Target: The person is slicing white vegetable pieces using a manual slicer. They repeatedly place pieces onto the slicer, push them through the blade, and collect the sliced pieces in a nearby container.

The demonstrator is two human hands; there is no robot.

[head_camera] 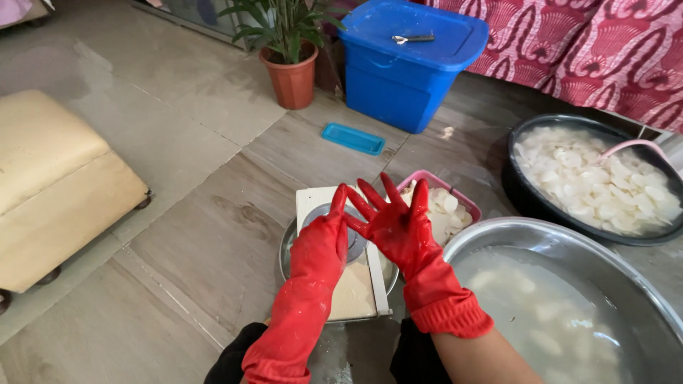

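Observation:
Both my hands wear long red rubber gloves. My left hand (pixel 324 238) is held up edge-on, its fingertips touching the fingers of my right hand (pixel 393 220), which is spread wide with the palm facing away. Neither hand holds anything. Below them a cream slicer board (pixel 359 291) with a round grey blade part lies across a metal bowl (pixel 287 252). Just right of my hands a pink basket (pixel 455 203) holds pale slices.
A large steel basin (pixel 569 238) of cloudy water with pale pieces sits at the lower right. A dark basin (pixel 523 192) full of white slices is at the right. A blue lidded tub (pixel 405 64), a potted plant (pixel 288 57), a small blue tray (pixel 353 138) and a cream footstool (pixel 57 185) stand on the tiled floor.

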